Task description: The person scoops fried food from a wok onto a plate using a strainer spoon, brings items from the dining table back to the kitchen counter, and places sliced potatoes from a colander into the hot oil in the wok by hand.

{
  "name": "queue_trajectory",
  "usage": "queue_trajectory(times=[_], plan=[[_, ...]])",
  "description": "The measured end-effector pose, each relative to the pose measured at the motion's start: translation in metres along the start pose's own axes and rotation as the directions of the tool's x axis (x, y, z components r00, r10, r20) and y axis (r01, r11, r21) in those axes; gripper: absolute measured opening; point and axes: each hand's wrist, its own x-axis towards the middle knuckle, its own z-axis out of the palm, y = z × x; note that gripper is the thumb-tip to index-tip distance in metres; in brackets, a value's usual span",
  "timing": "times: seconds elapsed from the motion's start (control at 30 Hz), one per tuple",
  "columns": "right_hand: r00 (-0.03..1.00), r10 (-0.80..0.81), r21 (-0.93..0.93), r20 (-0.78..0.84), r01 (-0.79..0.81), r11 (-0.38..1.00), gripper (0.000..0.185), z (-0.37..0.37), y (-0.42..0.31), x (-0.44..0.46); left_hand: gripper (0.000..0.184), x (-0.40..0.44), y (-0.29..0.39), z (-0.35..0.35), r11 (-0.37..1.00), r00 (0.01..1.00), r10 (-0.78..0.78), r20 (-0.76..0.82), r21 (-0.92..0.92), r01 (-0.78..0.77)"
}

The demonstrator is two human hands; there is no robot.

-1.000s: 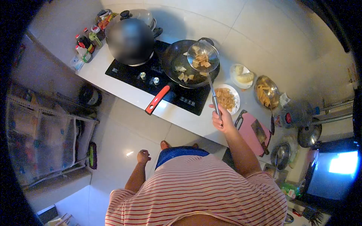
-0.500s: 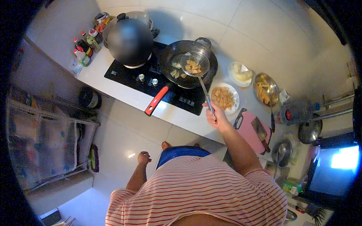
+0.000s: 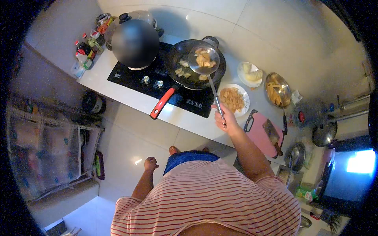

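My right hand [image 3: 224,119] is wrapped round the handle of a metal skimmer [image 3: 213,84]. Its round bowl hangs over the dark wok [image 3: 176,55] and carries several light-brown food pieces [image 3: 205,59]. Lower in the wok lie pale pieces [image 3: 182,73], at the left and front of its inside. The wok's red handle [image 3: 162,103] points toward me, past the hob's front edge. Just beyond my right hand stands a white plate [image 3: 246,103] of light-brown pieces. My left hand [image 3: 151,163] hangs beside my body above the floor, fingers curled in with nothing visible in them.
A covered pot [image 3: 136,67] stands left on the black hob [image 3: 130,77], with bottles [image 3: 84,59] beyond. To the right are a small white plate [image 3: 243,78] with pale food, a metal strainer [image 3: 286,94] with yellowish pieces, and a pink cutting board [image 3: 258,129] bearing a cleaver [image 3: 271,133].
The skimmer's bowl has shifted slightly, and the pieces in it and in the wok sit differently. My left hand stays in about the same place.
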Motion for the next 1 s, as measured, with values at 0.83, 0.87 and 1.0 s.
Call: queue_trajectory(times=[0.83,0.87,1.0], plan=[[0.91,-0.224,-0.256,-0.348,0.138,0.957,0.034,-0.037,0.003,-0.113,0.024,0.03,-0.012,0.005,0.973,0.996,0.079,0.04,0.216,-0.086],[0.878,-0.248,-0.292,-0.409,0.131,0.947,0.034,-0.046,0.003,-0.123,0.024,0.04,-0.021,0.006,0.953,0.991,0.125,0.037,0.275,-0.13],[0.717,-0.332,-0.504,-0.612,-0.031,0.863,0.034,-0.09,0.008,-0.147,0.019,0.014,0.015,0.022,0.987,0.995,0.075,0.07,0.138,-0.085]])
